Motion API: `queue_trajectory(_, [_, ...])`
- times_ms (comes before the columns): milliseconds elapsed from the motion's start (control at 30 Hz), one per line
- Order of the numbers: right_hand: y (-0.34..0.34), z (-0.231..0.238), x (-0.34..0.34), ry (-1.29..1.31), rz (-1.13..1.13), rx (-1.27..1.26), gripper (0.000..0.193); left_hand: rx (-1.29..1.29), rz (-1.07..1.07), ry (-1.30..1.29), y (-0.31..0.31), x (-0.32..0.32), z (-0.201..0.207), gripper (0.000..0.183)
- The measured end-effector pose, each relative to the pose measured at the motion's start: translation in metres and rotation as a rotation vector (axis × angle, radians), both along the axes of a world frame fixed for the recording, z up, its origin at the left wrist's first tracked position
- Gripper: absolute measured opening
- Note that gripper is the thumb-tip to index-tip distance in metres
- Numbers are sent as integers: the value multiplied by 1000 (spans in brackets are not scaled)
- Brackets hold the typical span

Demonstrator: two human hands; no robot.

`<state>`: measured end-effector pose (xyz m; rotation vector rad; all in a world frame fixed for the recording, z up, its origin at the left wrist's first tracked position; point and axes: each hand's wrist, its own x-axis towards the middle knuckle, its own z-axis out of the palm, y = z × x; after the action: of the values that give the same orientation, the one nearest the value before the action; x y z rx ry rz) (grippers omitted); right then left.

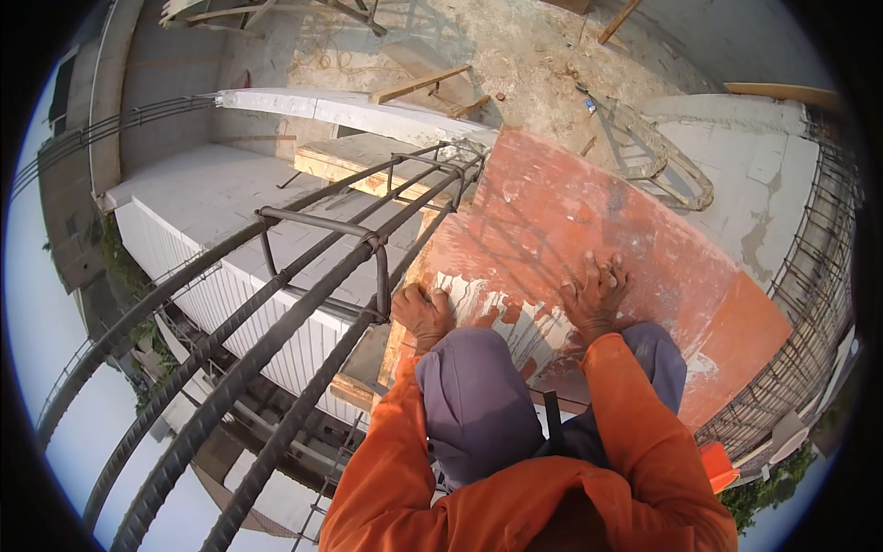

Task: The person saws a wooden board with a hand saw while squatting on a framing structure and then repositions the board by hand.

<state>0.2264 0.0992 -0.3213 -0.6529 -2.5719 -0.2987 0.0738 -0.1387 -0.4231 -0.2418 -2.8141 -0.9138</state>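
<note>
A large red-painted plywood board (552, 216) lies in front of me, scuffed, with white streaks where its paint has worn. My left hand (423, 315) is at its left edge, fingers curled over that edge and thumb on top; the undersides of the fingers are hidden. Flat on the board's surface rests my right hand (593, 294), its fingers spread and holding nothing. Just left of my left hand runs a cage of ribbed steel rebar (322, 267), tied with square stirrups (377, 267). My knees press down onto the board between and beside both hands.
A pale block wall (184, 193) drops away at the left. Timber formwork (345, 166) lies beyond the rebar. On the dusty floor below are loose planks (423, 85) and a wooden frame (658, 161). Rebar mesh (809, 267) lines the right side.
</note>
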Motion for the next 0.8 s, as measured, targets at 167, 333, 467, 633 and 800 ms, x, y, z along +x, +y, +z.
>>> queue_trajectory(167, [3, -7, 1, -8, -7, -6, 55, 8, -31, -64, 3, -5, 12, 43])
queue_trajectory(333, [1, -5, -6, -34, -2, -7, 56, 216, -39, -50, 6, -14, 18, 36])
queue_trajectory(467, [-9, -8, -11, -57, -24, -30, 58, 4, -32, -64, -9, -18, 15, 39])
queue_trajectory(633, [-7, -11, -21, -42, -20, 20, 58, -17, -48, -107, -10, -37, 3, 40])
queue_trajectory(800, [-5, -20, -27, -15, -21, 7, 61, -87, -51, -75, -23, -38, -37, 31])
